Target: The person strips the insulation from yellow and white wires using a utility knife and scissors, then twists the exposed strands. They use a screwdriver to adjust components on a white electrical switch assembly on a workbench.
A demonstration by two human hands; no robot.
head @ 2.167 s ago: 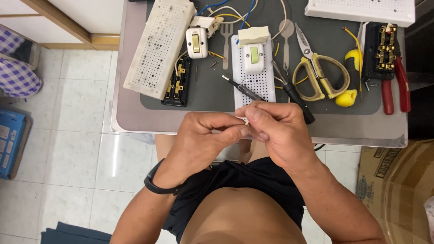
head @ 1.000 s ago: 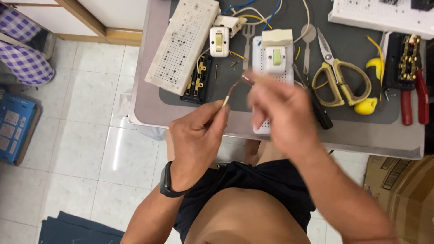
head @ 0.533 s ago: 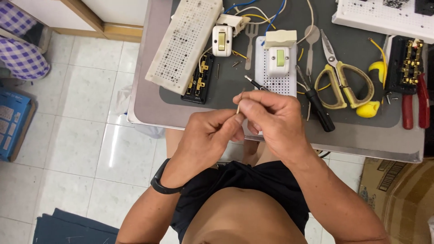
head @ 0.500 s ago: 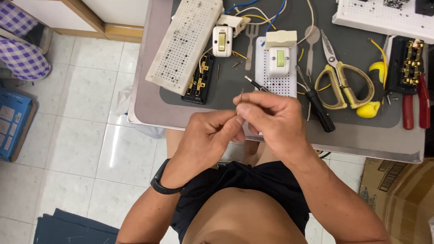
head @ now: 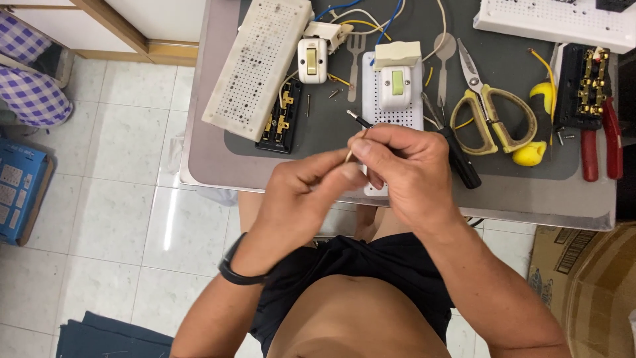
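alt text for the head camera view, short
Two bare hands, left hand and right hand, pinch a thin wire end together above a grey table strewn with switches, perforated boards, yellow-handled scissors and red pliers.

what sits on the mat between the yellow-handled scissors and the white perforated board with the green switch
In the head view, a black-handled screwdriver lies slanted between the scissors and the perforated board; its lower part passes behind the right hand.

You sat at a grey table [head: 212,166] with rounded corners, topped by a dark mat [head: 331,126]. Beneath you lay a pale tiled floor [head: 112,225] catching a streak of light. A wooden frame [head: 112,23] crossed the upper left, a blue crate [head: 20,192] stood at the left edge, and a cardboard box [head: 583,278] sat to your right.
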